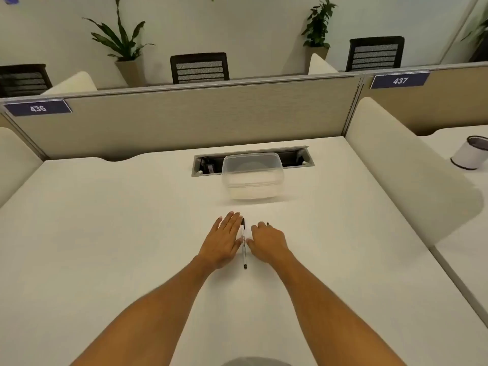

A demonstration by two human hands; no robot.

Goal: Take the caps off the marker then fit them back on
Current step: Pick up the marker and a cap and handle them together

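Note:
A slim white marker [244, 244] lies on the white desk [105, 233], pointing away from me, with a black end far and a black end near. My left hand [223, 241] rests flat just left of it, fingers straight and together, its edge against the barrel. My right hand [266, 243] sits just right of the marker with fingers curled down and the thumb apart, near the barrel. A small dark piece [267, 223] pokes out beyond the right fingers; it may be a cap, and I cannot tell whether the hand grips it.
A clear plastic tub [252, 178] stands beyond the hands, in front of an open cable slot [295, 154]. Partition panels close the desk at the back and right. A white cup [470, 153] stands on the neighbouring desk.

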